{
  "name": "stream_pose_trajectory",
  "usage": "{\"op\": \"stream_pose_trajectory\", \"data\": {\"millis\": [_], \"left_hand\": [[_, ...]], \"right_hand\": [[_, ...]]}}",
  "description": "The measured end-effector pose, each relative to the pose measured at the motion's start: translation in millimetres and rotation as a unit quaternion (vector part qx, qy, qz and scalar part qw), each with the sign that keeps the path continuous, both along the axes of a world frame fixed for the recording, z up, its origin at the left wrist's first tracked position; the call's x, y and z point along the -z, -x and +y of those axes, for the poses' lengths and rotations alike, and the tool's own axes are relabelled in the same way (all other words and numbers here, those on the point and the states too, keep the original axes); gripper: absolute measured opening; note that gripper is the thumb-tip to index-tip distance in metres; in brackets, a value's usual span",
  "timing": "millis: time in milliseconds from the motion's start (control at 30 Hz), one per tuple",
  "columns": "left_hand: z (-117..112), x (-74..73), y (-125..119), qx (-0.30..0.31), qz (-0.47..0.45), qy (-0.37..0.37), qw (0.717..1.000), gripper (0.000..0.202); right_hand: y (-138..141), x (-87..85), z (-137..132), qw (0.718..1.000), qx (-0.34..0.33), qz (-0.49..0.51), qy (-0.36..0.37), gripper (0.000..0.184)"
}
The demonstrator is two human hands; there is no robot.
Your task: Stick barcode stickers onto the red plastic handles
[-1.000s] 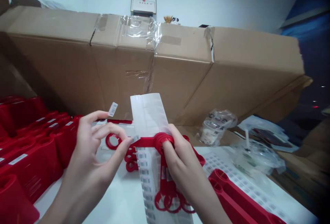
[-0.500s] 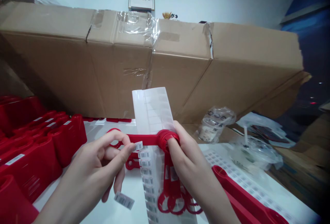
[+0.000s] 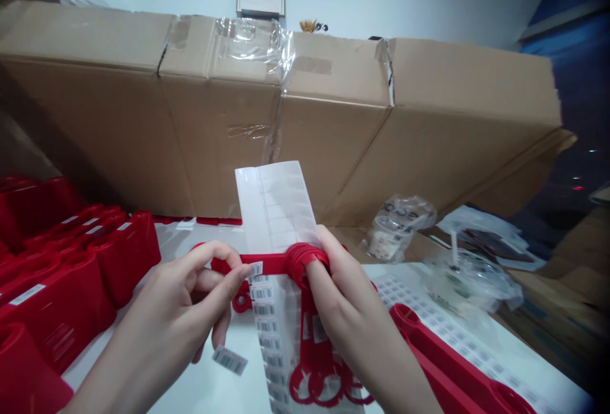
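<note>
My left hand (image 3: 190,300) pinches a small white barcode label (image 3: 256,268) between thumb and index finger, at the front of a red ring-ended strip (image 3: 267,263). A second barcode label (image 3: 229,360) hangs from a lower fingertip of the same hand. My right hand (image 3: 340,293) is closed around a bunch of red ring-ended strips (image 3: 312,363), some pointing down with their rings overlapping. Behind them stands a long label sheet (image 3: 279,204), its upper part bare backing and its left edge lined with barcode labels lower down. Part of the right hand's grip on the sheet is hidden.
Red molded pieces with white labels (image 3: 61,300) are stacked at the left. On the right lie long red parts (image 3: 448,350), another label sheet (image 3: 429,319) and a plastic-wrapped cup (image 3: 386,236). A large cardboard box (image 3: 333,109) stands behind the white table (image 3: 190,395).
The label sheet and the red strips in my right hand have shifted slightly left. My left hand has hardly moved and keeps its pinch on the label.
</note>
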State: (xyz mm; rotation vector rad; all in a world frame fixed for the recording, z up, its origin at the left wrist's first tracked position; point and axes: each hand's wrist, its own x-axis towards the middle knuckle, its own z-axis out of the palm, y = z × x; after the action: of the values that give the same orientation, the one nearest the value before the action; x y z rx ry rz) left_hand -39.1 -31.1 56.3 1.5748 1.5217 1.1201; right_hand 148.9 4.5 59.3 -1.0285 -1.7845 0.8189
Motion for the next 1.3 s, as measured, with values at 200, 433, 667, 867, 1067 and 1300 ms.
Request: {"op": "stream_pose_trajectory", "data": {"millis": [200, 433, 667, 867, 1067, 1300], "left_hand": [[4, 5.7, 2, -0.003, 0.004, -0.003, 1.000, 0.043], [9, 9.7, 5, 0.004, 0.013, -0.011, 1.000, 0.044], [21, 18.9, 0, -0.060, 0.041, -0.075, 0.994, 0.044], [27, 16.3, 5, -0.224, 0.231, -0.107, 0.941, 0.055], [41, 27.5, -3, -0.158, 0.114, -0.178, 0.965, 0.071], [49, 23.4, 13, -0.042, -0.051, -0.148, 0.987, 0.048]], "right_hand": [[-1, 3.0, -1, 1.000, 0.010, -0.007, -0.002, 0.024], [1, 1.8, -1, 1.000, 0.013, -0.002, 0.001, 0.021], [3, 4.6, 2, 1.000, 0.011, -0.001, -0.024, 0.019], [0, 4.3, 13, 0.999, 0.039, 0.013, -0.026, 0.019], [9, 9.9, 8, 0.998, 0.038, 0.026, -0.050, 0.018], [9, 12.8, 9, 0.997, 0.052, 0.051, -0.031, 0.033]]}}
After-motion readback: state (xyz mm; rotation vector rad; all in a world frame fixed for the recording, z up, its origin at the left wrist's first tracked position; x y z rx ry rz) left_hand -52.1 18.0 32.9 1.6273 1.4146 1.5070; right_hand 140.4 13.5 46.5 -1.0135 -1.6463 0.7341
